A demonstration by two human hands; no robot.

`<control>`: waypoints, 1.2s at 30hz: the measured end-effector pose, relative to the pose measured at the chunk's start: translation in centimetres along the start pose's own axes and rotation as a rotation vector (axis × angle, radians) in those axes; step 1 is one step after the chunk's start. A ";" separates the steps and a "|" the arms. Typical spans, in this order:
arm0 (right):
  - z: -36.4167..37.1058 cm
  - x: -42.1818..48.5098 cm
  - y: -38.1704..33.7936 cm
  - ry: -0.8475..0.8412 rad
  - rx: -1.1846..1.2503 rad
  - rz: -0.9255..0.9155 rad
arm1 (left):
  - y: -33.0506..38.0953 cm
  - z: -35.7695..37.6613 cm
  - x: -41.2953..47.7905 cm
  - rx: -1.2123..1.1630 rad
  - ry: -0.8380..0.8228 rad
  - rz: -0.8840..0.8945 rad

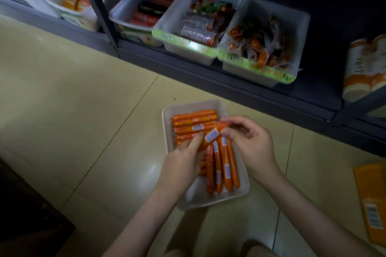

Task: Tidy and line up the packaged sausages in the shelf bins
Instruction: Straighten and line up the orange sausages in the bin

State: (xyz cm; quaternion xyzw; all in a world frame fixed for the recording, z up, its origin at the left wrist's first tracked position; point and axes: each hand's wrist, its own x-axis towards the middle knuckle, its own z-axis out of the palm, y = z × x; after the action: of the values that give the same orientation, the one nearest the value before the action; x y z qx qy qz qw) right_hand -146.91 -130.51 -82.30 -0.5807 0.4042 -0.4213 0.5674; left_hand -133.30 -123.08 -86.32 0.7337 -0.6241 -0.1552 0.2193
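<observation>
Sausage (213,134) in hand is slick plastic, held only at its ends. Likely risk: it slips or twists out of the pinch & drops across the others, knocking the neat row crooked. Second risk, my guess: it goes down at its present slant, approx 2-to-8 o'clock, matching neither group & leaving the bin untidy. Also, bin sits on smooth floor (83,110) tile, so a push w/ either hand could slide it.

Position vs fingers: right fingers (229,131) pinch the 2 o'clock end, thumb & forefinger closed narrow on it. Left fingers (195,139) curl over the 8 o'clock end, holding it too. White label faces up btwn the two grips. Sausage is just above the pile, mid-bin; can't tell if its underside touches those below.

Around it: at 12 o'clock a row (194,121) lies crosswise, fairly even. At 6 o'clock a bunch (224,165) lies lengthwise, ends uneven, partly under the left hand (183,160). All are inside the white bin (244,185) on the floor. Right hand (252,142) is at 3 o'clock of the bin.

Further out: shelf (229,87) at 12–2 o'clock w/ three white shelf bins (188,48) of mixed packs, not in lines. Flat orange packet (371,200) lies on the floor at 4 o'clock, well apart.
</observation>
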 end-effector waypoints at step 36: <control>-1.5 0.2 -2.3 -0.364 -0.402 -0.537 | 2.7 -5.2 2.7 -2.336 -0.396 -0.457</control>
State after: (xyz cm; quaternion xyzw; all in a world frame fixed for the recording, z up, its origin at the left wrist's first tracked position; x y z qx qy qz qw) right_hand -148.26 -131.08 -80.00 -0.8310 0.2047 -0.3571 0.3741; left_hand -132.55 -125.44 -80.39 0.1498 0.0142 -0.7712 0.6185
